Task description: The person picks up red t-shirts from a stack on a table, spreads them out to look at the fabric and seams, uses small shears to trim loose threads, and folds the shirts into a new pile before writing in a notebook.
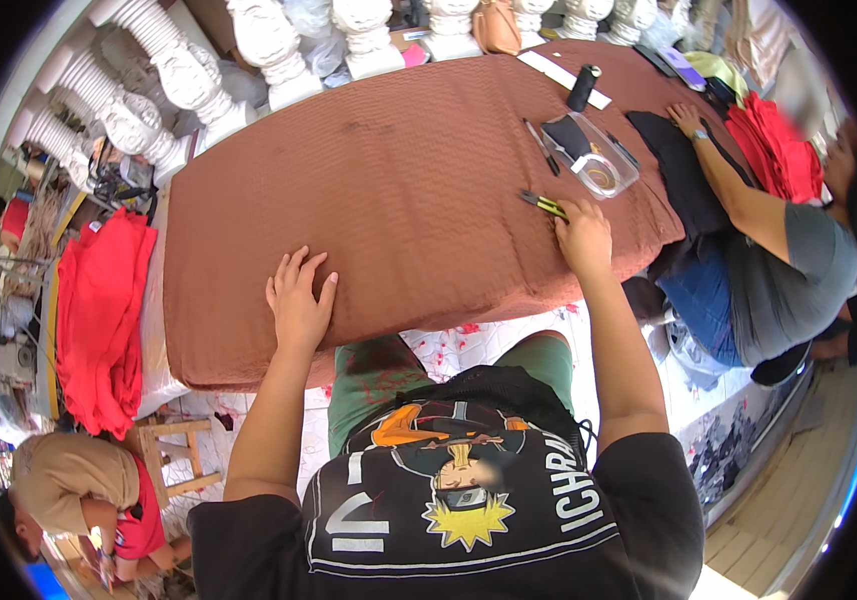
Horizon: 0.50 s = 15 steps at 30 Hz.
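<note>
— So, where are the hands sitting?
— Left hand [298,300] is lying flat, fingers spread, holding nothing, on the brown textured cloth [398,180] covering the desk. Right hand [582,237] is pressing down, fingers curled, touching the yellow-handled cutter [542,204].
— How is that cloth handling?
— Probably soft, limp, light; I'd be gripping its near edge.

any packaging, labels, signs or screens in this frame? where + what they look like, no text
No signs, labels or screens that I can make out.
Clear plastic packet: on the brown cloth far right, beyond the right hand; a flat see-through pouch with a dark piece and a pale ring-shaped item inside.
Flat purple item: top right edge; too small to identify.
</note>
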Each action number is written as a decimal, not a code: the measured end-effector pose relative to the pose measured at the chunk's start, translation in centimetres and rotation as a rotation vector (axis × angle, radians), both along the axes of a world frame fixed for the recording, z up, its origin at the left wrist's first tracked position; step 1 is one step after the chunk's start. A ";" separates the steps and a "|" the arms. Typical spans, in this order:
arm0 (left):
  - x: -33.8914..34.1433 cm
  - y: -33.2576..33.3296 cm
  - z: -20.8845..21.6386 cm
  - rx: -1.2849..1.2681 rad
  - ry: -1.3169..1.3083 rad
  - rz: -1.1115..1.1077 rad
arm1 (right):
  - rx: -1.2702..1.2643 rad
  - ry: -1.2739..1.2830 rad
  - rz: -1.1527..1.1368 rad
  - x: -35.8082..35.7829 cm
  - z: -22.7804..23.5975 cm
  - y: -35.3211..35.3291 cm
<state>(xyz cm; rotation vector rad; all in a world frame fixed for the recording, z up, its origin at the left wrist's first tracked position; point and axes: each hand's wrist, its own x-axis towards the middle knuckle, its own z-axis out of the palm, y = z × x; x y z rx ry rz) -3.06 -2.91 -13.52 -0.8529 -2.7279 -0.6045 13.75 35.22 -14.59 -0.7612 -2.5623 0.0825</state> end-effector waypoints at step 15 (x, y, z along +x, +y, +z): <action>0.1 0.3 0.2 0.040 0.032 0.010 | 0.010 0.321 0.011 -3.6 1.9 4.0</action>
